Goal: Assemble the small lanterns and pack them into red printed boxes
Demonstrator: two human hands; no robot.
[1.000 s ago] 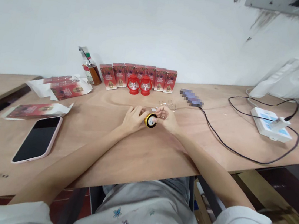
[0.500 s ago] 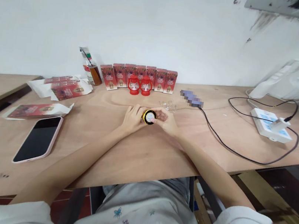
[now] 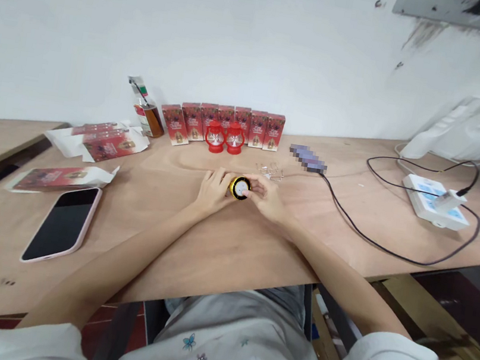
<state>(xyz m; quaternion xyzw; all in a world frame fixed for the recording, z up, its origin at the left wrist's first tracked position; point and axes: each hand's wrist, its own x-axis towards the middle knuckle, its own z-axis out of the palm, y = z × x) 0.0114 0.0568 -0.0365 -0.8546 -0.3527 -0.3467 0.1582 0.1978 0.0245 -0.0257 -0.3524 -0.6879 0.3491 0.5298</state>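
A small round part with a gold rim and a white face (image 3: 240,187) sits between both hands at the middle of the wooden table (image 3: 221,243). My left hand (image 3: 214,189) grips its left side. My right hand (image 3: 268,197) grips its right side, with fingertips on the white face. Just behind the hands lie several small clear and metal pieces (image 3: 272,171). Two red toy lanterns (image 3: 224,137) stand further back, in front of a row of red boxes (image 3: 225,122).
A phone in a pink case (image 3: 61,223) lies face up at the left. Flat red packs in white wrappers (image 3: 101,141) and a bottle (image 3: 146,109) lie at the back left. A white power strip (image 3: 436,200) with black cables (image 3: 375,239) is on the right.
The round part has shifted slightly left and my hands have closed in around it; my right fingers now rest on its white face.
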